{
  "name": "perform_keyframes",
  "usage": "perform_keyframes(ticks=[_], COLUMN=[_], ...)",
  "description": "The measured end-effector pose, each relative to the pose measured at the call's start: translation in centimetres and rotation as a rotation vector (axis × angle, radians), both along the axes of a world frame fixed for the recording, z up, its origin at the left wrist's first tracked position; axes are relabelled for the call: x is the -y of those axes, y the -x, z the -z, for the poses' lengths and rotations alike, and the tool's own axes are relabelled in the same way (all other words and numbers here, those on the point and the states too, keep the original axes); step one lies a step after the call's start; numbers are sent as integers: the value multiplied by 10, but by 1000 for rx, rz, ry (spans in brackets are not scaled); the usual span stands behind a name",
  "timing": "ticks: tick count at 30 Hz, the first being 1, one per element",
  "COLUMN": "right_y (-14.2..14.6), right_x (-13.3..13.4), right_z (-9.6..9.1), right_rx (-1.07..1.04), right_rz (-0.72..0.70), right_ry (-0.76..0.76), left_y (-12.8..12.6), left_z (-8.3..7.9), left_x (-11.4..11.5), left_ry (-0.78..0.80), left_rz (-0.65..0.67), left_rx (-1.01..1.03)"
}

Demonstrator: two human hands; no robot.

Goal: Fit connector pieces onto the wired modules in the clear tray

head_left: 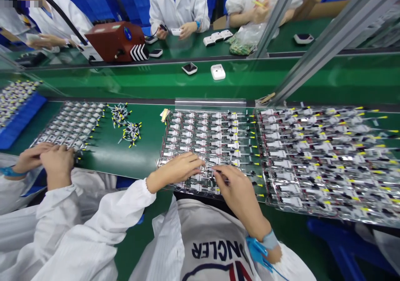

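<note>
A green counter [125, 156] carries a clear tray [210, 102] of small wired parts [215, 139] at its near edge, right before me. My left hand [178, 169] lies open and flat on the tray's near rows. My right hand [239, 195] curls its fingertips onto parts beside it, and I cannot tell if it grips one.

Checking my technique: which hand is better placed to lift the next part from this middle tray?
Probably the right hand: its fingertips curl down onto the parts in the tray, while the left hand lies flat across the near rows.
</note>
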State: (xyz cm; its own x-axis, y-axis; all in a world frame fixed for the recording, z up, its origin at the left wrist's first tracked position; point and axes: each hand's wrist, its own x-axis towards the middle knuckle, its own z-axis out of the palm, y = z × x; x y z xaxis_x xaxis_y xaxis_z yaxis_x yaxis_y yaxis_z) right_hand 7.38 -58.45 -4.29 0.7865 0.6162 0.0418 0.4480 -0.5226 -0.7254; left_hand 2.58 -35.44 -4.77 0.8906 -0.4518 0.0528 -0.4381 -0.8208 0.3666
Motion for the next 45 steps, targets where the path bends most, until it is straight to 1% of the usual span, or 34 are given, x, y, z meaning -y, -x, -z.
perform_keyframes(ticks=[3, 7, 9, 12, 16, 18, 22, 25, 33, 39, 45], right_y=[-3, -5, -6, -7, -7, -7, -7, -6, -11, -12, -14], right_x=[-10, -21, -23, -26, -29, -29, -26, -27, -30, -28, -26], right_z=[4, 5, 4, 3, 6, 7, 8, 8, 12, 9, 10], right_rx=[65, 114, 120, 114, 104, 104, 106, 123, 75, 21, 16], right_rz=[-26, -45, -58, -75, -105, -98, -51, -59, -112, -108, -133], right_ry=[98, 212, 260, 297, 303, 293, 195, 151, 239, 222, 195], left_y=[5, 9, 10, 9, 9, 9, 10, 10, 11, 11, 10], left_z=[8, 15, 16, 17, 16, 16, 16, 17, 19, 21, 20], left_x=[2, 4, 5, 6, 6, 6, 6, 5, 6, 6, 5], left_ry=[157, 264, 305, 339, 341, 344, 365, 371, 392, 388, 371], left_rz=[-121, -226, -258, -269, -265, -266, -260, -273, -275, -275, -279], left_rx=[-44, -71, -76, -82, -91, -98, -94, -106, -90, -85, -103])
